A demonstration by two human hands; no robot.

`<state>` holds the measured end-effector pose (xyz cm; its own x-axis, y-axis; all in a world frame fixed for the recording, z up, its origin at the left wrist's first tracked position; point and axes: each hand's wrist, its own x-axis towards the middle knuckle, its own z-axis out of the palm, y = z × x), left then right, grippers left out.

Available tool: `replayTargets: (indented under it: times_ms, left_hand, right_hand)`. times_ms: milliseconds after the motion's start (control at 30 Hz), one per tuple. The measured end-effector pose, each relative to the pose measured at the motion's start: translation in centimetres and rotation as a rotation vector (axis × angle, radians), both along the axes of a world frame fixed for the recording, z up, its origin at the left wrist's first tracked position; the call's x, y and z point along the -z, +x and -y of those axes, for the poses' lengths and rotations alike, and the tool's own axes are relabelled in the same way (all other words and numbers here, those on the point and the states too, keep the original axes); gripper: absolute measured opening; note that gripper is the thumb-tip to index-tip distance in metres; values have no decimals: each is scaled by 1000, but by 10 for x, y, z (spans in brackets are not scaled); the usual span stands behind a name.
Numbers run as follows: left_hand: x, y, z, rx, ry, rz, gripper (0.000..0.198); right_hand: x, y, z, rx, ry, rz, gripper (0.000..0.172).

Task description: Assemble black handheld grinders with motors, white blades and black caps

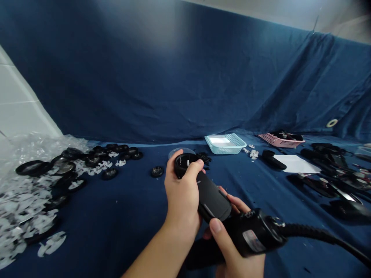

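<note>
My left hand (182,193) is closed around the round, cup-like end of a black handheld device housing (213,197), its thumb over the rim. A small white part (188,163) shows inside the cup. My right hand (234,241) grips a black corded power tool (255,235), probably an electric screwdriver, and its fingers and thumb also touch the lower end of the housing. The tool's tip is hidden. Behind my left hand a clear round dish (185,150) and a small pile of dark screws or bits (204,157) are partly covered.
White plastic pieces (23,208), black rings (33,167) and clear plastic wrap (49,144) spread along the left. At the back are a light-blue basket (227,146) and a pink basket (281,142). Black housings and wired parts (342,166) lie right, beside a white sheet (298,164).
</note>
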<state>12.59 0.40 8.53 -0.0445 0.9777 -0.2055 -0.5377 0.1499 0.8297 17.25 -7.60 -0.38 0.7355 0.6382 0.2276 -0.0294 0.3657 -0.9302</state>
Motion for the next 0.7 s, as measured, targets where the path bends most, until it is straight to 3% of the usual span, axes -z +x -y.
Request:
replayTargets:
  times_ms: [267,400,567,700]
  left_hand:
    - [-8,-8,2,44,100,-39,56]
    - [-9,-11,-7,98,75,-18,53]
    - [0,-23,-20,175,-41,-9,50]
    - [15,-39,-27,273,-130,31,49]
  right_hand:
    - [-12,-11,4,-135,-108,-187,63]
    - [-11,3,7,-187,54,-130,58]
    - [-31,20,11,-111,182,-255,38]
    - [-35,41,5,36,171,-524,39]
